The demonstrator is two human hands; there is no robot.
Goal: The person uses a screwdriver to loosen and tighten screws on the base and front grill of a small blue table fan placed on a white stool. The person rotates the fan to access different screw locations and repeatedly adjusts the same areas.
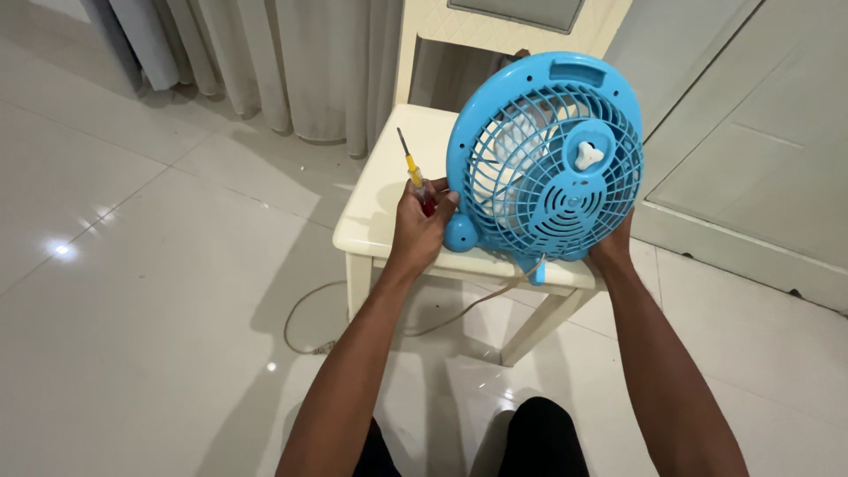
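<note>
A round blue table fan (548, 159) stands upright on a cream chair seat (389, 208), its back grille with a white knob facing me. My left hand (422, 221) is closed around a screwdriver (412, 170) with a yellow and red handle, shaft pointing up, and rests against the fan's lower left edge beside its blue foot. My right hand (614, 243) grips the fan's lower right rim, with most of the fingers hidden behind the fan.
The fan's pale cord (309, 309) loops down onto the glossy white tiled floor under the chair. Curtains (291, 62) hang behind at the left. A pale cabinet door (751, 150) stands at the right. My dark-clothed knees (539, 442) show at the bottom.
</note>
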